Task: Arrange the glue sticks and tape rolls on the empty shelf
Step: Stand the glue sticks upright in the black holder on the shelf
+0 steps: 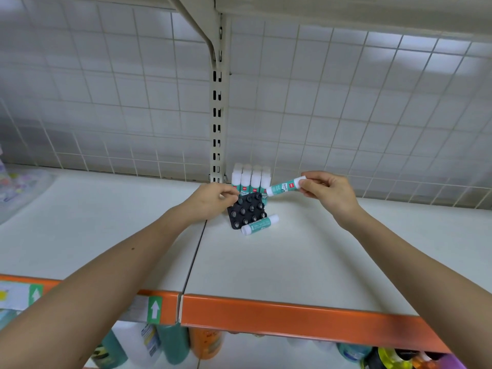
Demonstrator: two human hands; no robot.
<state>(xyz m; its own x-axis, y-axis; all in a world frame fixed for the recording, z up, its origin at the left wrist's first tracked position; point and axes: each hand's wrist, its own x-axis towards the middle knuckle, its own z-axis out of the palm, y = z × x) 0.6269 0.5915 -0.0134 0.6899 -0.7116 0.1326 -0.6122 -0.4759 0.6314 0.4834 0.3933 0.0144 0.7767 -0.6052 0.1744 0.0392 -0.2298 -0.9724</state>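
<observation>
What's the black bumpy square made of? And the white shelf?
The black bumpy square looks like moulded plastic, matt, with slightly shiny stud tops. The white shelf seems painted metal: smooth, faintly glossy, thin panels meeting at a seam.

body: two bare arms, uncovered from frame edge to wrist | left forearm (106, 265): one small dark round mark midway along top side | right forearm (415, 265): smooth | left grip (210, 203): bare, slim fingers | right grip (331, 194): bare, slim fingers, creased knuckles
</observation>
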